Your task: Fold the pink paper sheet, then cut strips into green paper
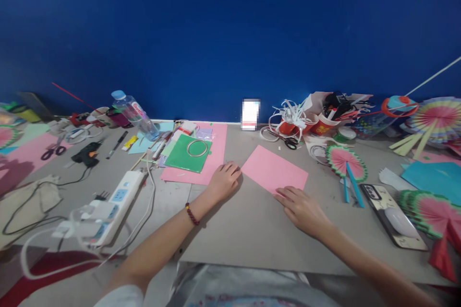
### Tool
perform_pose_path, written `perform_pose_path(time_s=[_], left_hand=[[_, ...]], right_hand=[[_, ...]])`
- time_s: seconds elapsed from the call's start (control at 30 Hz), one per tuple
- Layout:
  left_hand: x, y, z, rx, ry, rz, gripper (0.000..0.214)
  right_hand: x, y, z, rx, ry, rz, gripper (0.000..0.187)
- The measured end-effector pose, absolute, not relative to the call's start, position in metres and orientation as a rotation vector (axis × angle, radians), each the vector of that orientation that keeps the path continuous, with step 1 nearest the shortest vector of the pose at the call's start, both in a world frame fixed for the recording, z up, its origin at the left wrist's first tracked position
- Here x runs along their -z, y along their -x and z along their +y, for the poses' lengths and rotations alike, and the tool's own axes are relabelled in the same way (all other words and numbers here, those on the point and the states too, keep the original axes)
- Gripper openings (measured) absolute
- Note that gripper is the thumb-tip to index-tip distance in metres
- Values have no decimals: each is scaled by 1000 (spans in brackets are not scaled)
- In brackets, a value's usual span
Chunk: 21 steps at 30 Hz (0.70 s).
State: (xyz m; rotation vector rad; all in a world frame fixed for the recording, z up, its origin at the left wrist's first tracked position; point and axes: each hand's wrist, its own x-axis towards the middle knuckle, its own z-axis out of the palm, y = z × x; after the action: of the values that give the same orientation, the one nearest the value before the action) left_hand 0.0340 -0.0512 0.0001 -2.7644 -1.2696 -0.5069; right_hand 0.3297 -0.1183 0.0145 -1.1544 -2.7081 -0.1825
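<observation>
A sheet of pink paper (275,168) lies turned at an angle on the grey table in front of me. My left hand (225,180), with a beaded bracelet on its wrist, rests on the table by the paper's left corner, its fingers loosely bent and nothing seen in them. My right hand (304,208) lies over the paper's lower edge with outstretched fingers, fingertips on the sheet. Left of the paper, a green sheet pack (176,156) bears a metal ring (197,148) and sits on a larger pink sheet (218,153).
To the left are a power strip (120,206), a glue gun (87,152) and a tilted plastic bottle (137,115). A lit phone (250,115) leans against the blue wall. On the right are black scissors (291,143), watermelon paper fans (347,160) and a patterned phone (382,206) carrying a white mouse (400,221).
</observation>
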Motion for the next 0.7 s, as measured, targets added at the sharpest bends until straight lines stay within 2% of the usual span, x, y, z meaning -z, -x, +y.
perform_pose_path(time_s=[0.7], left_hand=[[0,-33,-51,503,2780,-1281,34]], right_hand=[[-13,-351,-138,285,1160,-2700,35]])
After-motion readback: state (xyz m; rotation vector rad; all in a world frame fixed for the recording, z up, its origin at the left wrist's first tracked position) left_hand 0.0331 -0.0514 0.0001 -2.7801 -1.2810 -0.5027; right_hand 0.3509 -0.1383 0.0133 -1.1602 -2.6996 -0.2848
